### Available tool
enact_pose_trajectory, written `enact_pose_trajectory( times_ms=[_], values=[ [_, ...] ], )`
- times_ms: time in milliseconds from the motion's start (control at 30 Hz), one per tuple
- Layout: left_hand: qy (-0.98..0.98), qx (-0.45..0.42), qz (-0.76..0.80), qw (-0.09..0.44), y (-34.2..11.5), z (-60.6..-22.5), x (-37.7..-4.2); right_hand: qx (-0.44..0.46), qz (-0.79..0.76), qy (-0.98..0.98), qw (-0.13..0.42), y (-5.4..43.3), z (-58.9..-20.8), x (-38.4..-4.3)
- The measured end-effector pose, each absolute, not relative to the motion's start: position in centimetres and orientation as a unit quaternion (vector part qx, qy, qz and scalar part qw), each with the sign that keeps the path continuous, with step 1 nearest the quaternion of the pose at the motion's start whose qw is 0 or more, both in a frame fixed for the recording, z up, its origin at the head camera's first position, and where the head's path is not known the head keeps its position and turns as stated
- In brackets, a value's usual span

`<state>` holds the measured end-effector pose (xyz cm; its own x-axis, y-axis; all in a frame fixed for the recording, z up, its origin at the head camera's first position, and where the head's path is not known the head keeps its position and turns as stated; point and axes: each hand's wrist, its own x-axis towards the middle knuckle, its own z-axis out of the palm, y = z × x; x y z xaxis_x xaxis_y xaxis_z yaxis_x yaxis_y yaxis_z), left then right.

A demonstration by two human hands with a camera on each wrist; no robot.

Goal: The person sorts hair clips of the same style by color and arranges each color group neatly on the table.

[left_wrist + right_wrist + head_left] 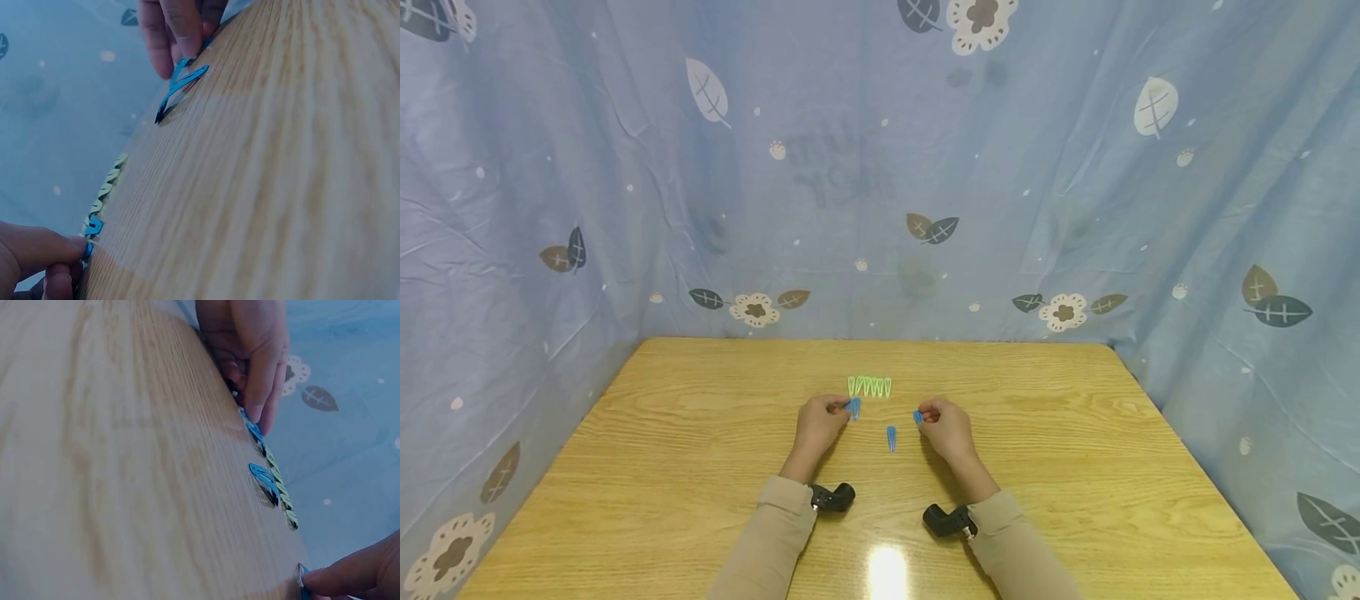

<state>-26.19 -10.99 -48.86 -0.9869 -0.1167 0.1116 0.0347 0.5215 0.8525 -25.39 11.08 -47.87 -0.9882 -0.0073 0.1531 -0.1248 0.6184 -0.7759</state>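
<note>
Several pale green snap hair clips (867, 386) lie side by side in a row on the wooden table. Just below the row's left end, my left hand (820, 425) pinches a blue hair clip (88, 249) between thumb and fingers. Right beside it lies another blue hair clip (856, 408). My right hand (948, 430) pinches a blue hair clip (918, 417) at its fingertips, right of the row and close over the table. Between the two hands, a single blue hair clip (891, 438) rests on the wood with its narrow end toward me.
The wooden table (700, 433) has a pale blue patterned curtain (865, 167) behind it and on both sides. Each wrist wears a black camera mount (833, 498) over a beige sleeve (771, 533). Light glares off the table's near side.
</note>
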Motion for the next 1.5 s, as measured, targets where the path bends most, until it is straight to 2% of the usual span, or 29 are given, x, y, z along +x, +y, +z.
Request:
enact_pose_trajectory(
  times_ms=[367,833,1500],
  values=[
    [-0.869,0.018,-0.488,0.08,-11.0,-48.8,-26.3,0.014,0.462,-0.884,0.065,11.9,-48.2,-25.7],
    [-0.868,0.019,-0.491,0.076,-11.1,-48.8,-26.3,-0.037,0.608,-0.793,-0.003,12.3,-48.3,-26.0],
    [-0.866,0.024,-0.495,0.072,-11.1,-48.8,-26.3,-0.006,0.639,-0.769,-0.035,10.4,-47.4,-25.5]
  ],
)
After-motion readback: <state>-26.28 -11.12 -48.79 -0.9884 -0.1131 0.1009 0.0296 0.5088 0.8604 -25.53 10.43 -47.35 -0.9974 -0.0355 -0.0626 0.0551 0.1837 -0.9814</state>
